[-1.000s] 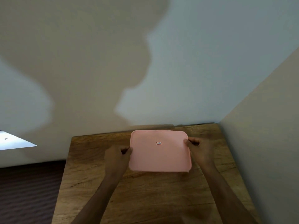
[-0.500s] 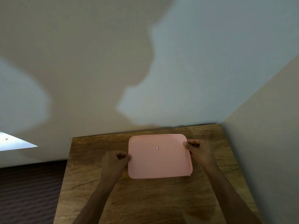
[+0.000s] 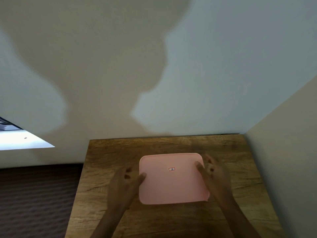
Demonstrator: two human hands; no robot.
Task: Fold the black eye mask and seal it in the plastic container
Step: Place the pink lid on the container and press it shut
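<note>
Wooden table (image 3: 106, 177): pink lid (image 3: 171, 184) hides container; blurred hands flank it.

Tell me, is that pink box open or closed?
Closed: the pink lid lies flat over the whole top, on the wooden table. Whether it is pressed sealed cannot be told.

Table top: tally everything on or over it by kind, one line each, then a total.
Pink lid, lying on the wooden table: 1
Small sticker on the lid: 1
Hands at the lid's sides, left hand and right hand: 2
Black eye mask: 0 visible
Total: 4
</note>
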